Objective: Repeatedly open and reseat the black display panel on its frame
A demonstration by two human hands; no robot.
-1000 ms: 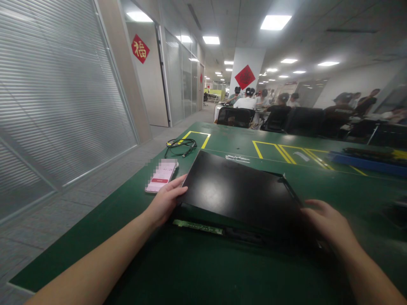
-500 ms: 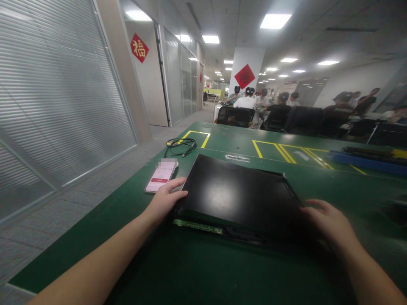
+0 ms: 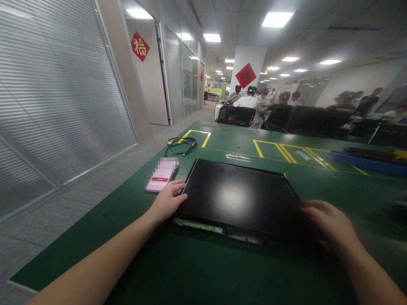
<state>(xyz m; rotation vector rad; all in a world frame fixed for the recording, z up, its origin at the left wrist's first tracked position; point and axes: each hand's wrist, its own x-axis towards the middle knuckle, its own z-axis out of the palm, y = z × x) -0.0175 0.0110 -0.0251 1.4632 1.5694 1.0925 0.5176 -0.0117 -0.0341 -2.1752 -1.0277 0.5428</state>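
Note:
A black display panel [image 3: 235, 197] lies face up on the green table in front of me, seated in or on a thin dark frame [image 3: 294, 188]. A green circuit board strip [image 3: 199, 225] shows along the near left edge. My left hand [image 3: 170, 199] grips the panel's left edge, with thumb on top and fingers along the side. On the opposite edge, my right hand [image 3: 324, 214] is closed around the side, its lower fingers hidden in shadow. Beside my left hand rests a phone [image 3: 160, 180] with its screen lit.
A coiled black cable [image 3: 181, 146] sits behind the phone. Yellow tape marks [image 3: 275, 150] and a white label [image 3: 238, 157] are on the table [image 3: 79, 250]. A blue tray [image 3: 369, 163] with dark items stands at right. Several people sit beyond, near black chairs [image 3: 235, 116].
The far left corner of the panel has come down, so the panel lies flatter in the frame. My left hand has shifted slightly lower with it; my right hand stays nearly still.

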